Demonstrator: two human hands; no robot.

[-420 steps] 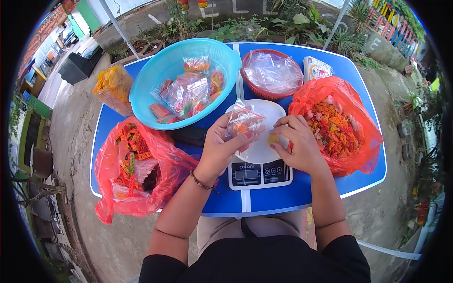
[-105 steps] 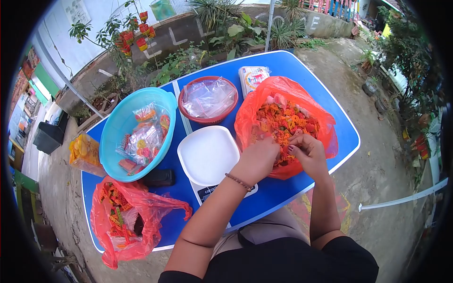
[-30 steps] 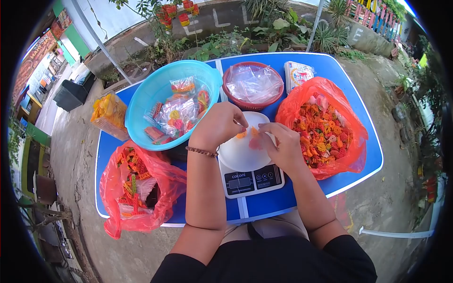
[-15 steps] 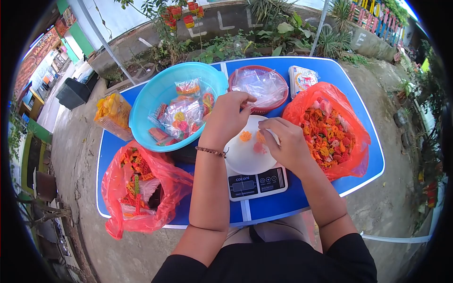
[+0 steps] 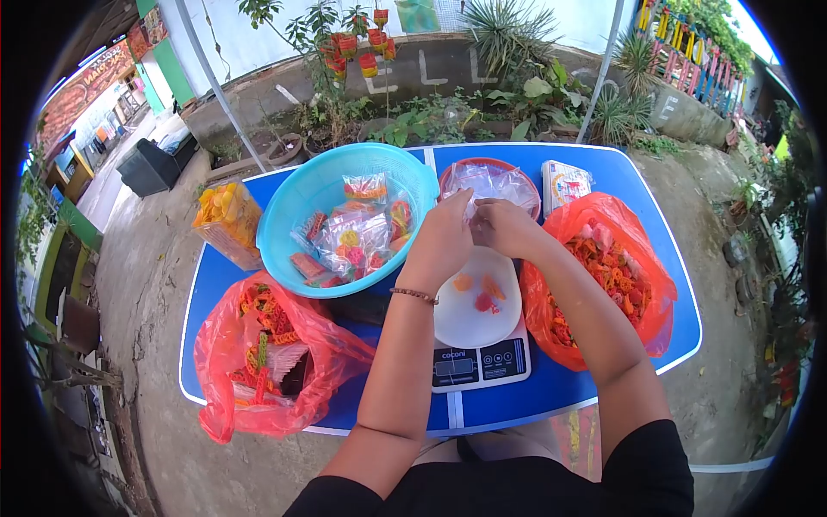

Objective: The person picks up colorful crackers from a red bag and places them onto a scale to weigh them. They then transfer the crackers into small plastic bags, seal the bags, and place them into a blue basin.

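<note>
My left hand (image 5: pixel 443 234) and my right hand (image 5: pixel 508 227) meet above the front of a red bowl (image 5: pixel 537 205) holding clear plastic bags (image 5: pixel 491 183). Their fingers are pinched together around clear plastic, apparently one bag; the fingertips are partly hidden. Just below them, a white plate (image 5: pixel 461 327) rests on a white kitchen scale (image 5: pixel 515 372) with a dark panel. Several small orange and red pieces (image 5: pixel 486 302) lie on the plate. The scale's display cannot be read.
A turquoise basin (image 5: pixel 274 233) with filled packets stands left. Red plastic bags of colourful pieces flank the scale, one at left (image 5: pixel 327 370) and one at right (image 5: pixel 659 284). A printed white pack (image 5: pixel 567 183) is at the back right. A bag of yellow pieces (image 5: pixel 228 220) stands at the left edge.
My hands have come together and moved away from the plate, toward the red bowl. The orange and red pieces on the plate are more exposed. The camera view has shifted slightly.
</note>
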